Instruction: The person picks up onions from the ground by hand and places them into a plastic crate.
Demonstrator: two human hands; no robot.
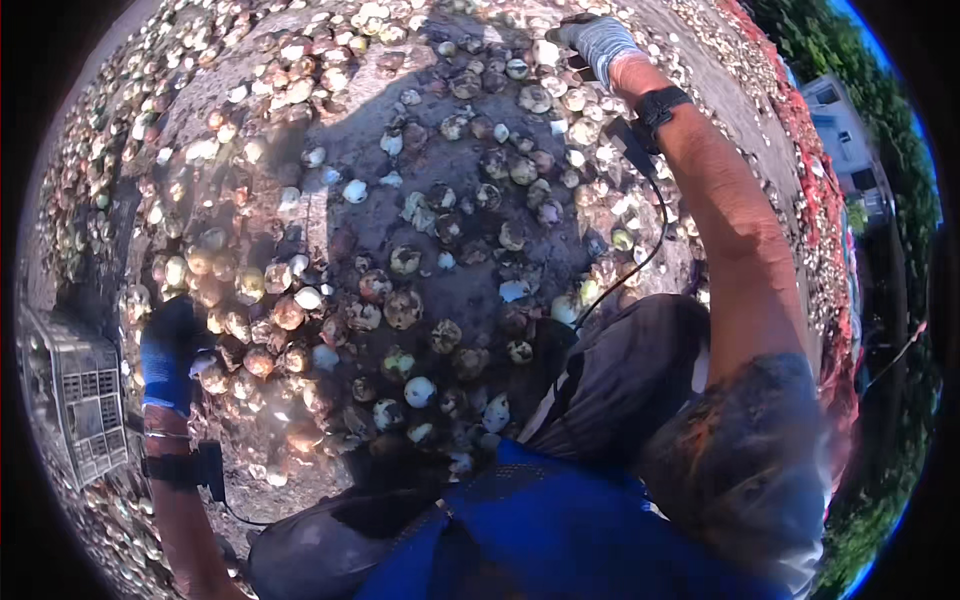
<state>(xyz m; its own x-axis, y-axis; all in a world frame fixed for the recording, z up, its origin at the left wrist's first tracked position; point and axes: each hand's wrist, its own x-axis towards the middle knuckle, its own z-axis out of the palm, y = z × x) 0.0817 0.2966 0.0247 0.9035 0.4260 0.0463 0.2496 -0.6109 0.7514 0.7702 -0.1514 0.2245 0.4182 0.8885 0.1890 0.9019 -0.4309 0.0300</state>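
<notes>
Onions with brown, papery and pale skins lie loose over the dirt all round my hands. My right hand [590, 42], in a grey-white glove with dark fingers, reaches far out at the top. Its fingers look apart, close beside a pale onion [545, 53]; whether they touch it I cannot make out. Low on the left is my left hand [168, 350], in a blue glove with a dark front, next to a heap of brown onions [258, 360]. Shadow and blur hide its fingers and anything in them.
A grey slatted plastic crate [90, 400] stands left of my left hand. My bent knees [620, 370] and a blue cloth [500, 530] fill the lower part. Cables run from both wrists. Along the right lie red netting [815, 200], a pale building [840, 130] and trees.
</notes>
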